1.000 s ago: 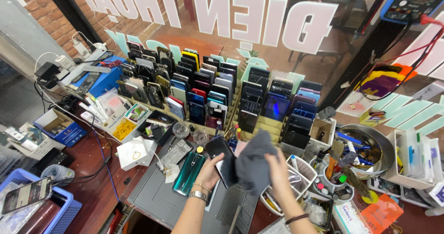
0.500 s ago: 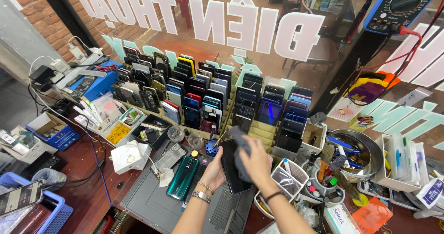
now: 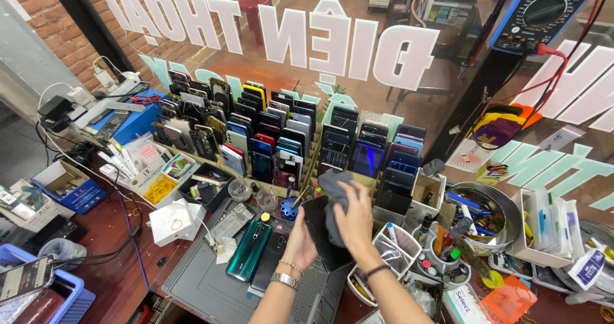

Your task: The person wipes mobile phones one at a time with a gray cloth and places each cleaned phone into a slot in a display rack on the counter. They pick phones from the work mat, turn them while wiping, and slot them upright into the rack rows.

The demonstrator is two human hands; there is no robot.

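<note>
Hands meet over the bench: left hand (image 3: 300, 242) grips a black phone (image 3: 318, 229) from below, right hand (image 3: 354, 220) presses a grey cloth (image 3: 334, 196) onto it. Teal phone (image 3: 249, 251) lies just left; phone racks (image 3: 268, 138) stand beyond.

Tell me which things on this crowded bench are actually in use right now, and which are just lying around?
In use: black phone in left hand; grey cloth under right hand.

Lying about: green phone, racks of phones, white box, multimeter.
</note>
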